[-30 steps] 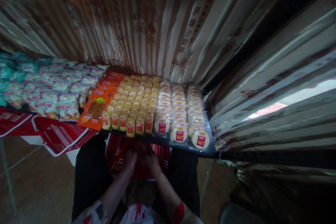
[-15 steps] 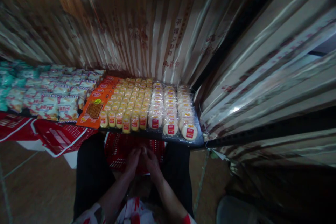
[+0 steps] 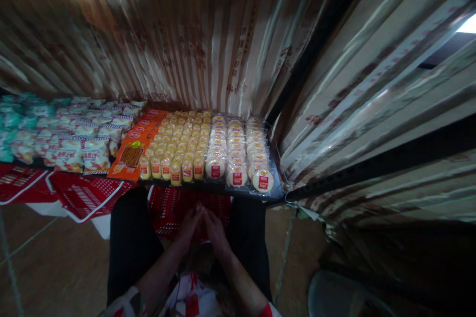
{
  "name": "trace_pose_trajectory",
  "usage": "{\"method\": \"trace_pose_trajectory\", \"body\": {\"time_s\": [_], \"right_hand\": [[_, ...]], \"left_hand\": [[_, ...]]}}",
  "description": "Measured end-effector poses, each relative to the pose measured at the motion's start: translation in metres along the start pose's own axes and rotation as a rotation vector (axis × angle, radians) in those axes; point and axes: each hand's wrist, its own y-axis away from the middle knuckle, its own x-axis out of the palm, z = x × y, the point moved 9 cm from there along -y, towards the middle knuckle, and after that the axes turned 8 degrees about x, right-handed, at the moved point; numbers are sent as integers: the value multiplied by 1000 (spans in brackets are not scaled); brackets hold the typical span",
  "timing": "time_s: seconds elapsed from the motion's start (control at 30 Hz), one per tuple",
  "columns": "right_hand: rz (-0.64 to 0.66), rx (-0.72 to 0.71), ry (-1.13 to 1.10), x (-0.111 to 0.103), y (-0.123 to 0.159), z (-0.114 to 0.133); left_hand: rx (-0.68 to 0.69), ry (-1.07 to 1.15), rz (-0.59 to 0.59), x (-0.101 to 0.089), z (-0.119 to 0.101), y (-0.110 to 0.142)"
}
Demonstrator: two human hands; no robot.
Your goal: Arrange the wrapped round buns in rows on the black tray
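Observation:
My left hand [image 3: 190, 225] and my right hand [image 3: 214, 228] meet at the fingertips between my knees. Their fingers look fairly straight, and I see nothing held in either one. Behind and below them sits a red plastic basket [image 3: 167, 208]. Just beyond is a dark shelf [image 3: 277, 178] with rows of packaged snacks. Nearest my hands stand small yellow-wrapped cakes [image 3: 182, 146]. To their right lie round white wrapped cakes [image 3: 237, 177], and to their left an orange snack pack [image 3: 130, 156].
White snack bags [image 3: 95, 154] and green packets [image 3: 31, 109] fill the shelf's left part. More red baskets [image 3: 84, 198] sit under it. Plastic-covered stacks with printed strips [image 3: 238, 59] rise behind, crossed by a dark post [image 3: 308, 54]. A grey tub [image 3: 330, 292] stands at lower right.
My hands have shifted slightly; their fingers look straighter and tip to tip, where before they were bunched closer together. The view has moved a little to the right.

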Motion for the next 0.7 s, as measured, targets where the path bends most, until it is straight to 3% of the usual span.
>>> {"method": "trace_pose_trajectory", "body": {"time_s": [0.17, 0.4, 0.53, 0.7], "right_hand": [[-18, 23, -174, -7, 14, 9], [-30, 179, -497, -13, 33, 4], [-51, 245, -604, -17, 37, -2], [-21, 223, -567, -21, 39, 1]], "left_hand": [[143, 47, 68, 2, -3, -6], [192, -73, 166, 5, -13, 4], [411, -327, 190, 8, -37, 18], [689, -658, 275, 25, -51, 39]]}}
